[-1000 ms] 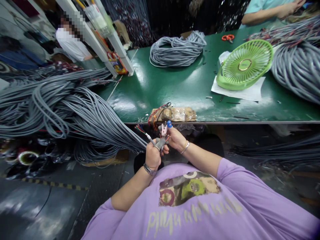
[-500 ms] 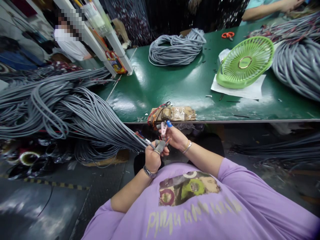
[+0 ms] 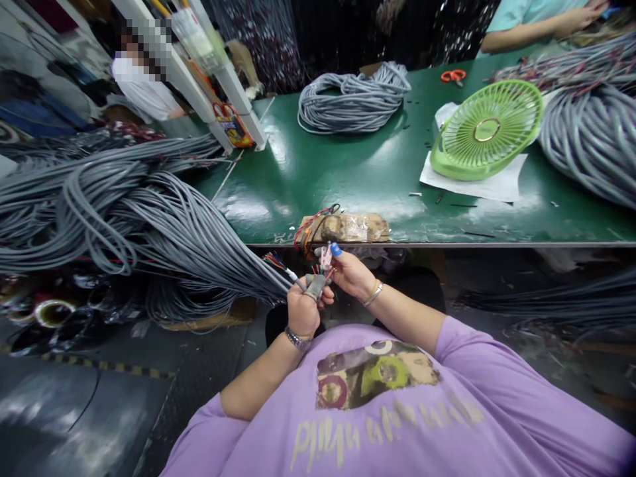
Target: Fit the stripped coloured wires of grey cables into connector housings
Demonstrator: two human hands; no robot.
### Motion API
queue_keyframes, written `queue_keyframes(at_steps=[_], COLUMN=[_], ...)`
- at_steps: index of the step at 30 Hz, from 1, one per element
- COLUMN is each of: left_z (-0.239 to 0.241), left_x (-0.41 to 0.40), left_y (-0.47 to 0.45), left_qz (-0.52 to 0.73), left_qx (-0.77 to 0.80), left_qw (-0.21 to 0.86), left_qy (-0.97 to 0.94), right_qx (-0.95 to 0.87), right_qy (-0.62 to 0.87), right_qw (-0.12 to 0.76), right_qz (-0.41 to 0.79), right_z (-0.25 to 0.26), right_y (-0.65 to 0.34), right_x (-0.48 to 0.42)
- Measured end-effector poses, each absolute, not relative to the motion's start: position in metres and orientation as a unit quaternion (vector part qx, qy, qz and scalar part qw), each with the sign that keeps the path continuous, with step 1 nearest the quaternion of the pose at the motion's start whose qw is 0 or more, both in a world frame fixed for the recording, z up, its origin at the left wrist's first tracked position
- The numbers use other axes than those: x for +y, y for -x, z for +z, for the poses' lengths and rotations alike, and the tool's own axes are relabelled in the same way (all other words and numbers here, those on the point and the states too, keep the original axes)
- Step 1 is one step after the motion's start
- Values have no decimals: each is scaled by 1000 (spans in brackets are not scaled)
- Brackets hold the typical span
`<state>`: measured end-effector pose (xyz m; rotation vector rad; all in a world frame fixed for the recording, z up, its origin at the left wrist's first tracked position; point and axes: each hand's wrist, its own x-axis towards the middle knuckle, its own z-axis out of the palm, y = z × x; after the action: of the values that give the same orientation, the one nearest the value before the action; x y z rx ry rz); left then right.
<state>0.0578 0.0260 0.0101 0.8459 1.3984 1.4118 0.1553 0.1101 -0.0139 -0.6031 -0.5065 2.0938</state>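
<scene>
My left hand [image 3: 303, 308] is closed around the end of a grey cable [image 3: 258, 275] just below the table's front edge, with thin coloured wires [image 3: 318, 269] sticking up from its stripped tip. My right hand [image 3: 350, 271] is closed on a small pink cutting tool [image 3: 326, 257] held at those wires; its forefinger wears a blue fingertip cover [image 3: 336, 249]. The cable belongs to a big bundle of grey cables [image 3: 124, 218] that hangs from the left. Another stripped end with coloured wires [image 3: 273, 260] pokes out beside my left hand.
The green table [image 3: 348, 172] carries a taped block with red wires [image 3: 342, 227] at its front edge, a grey cable coil [image 3: 352, 99], a green fan [image 3: 487, 129] on white paper, orange scissors [image 3: 452, 75] and more cables [image 3: 591, 132] at right. Another person's arm [image 3: 536, 26] rests far right.
Both hands stay together under the table edge with small shifts; the coloured wires now stand up between the tool and my left hand.
</scene>
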Motion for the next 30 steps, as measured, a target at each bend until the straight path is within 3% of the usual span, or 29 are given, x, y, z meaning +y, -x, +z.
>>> queue_keyframes(at_steps=[13,19,24,30], left_z=[5,6,6,2], left_x=[27,23,15,5], left_y=[-58,-57,-54,-47], left_qz=[558,565,561,544], left_qx=[579,576,576,570], left_qw=[475,468,459,449], left_qy=[-357,-359,-379,-422], right_qx=[-208,-169,-168,-327], right_qy=[244,246,229,247], right_qw=[453,418,361,211], right_qz=[832,858,889,887], right_z=[-11,-12,-19,-15], right_y=[-154,-154,-163,-190], right_x=[108,106,107,108])
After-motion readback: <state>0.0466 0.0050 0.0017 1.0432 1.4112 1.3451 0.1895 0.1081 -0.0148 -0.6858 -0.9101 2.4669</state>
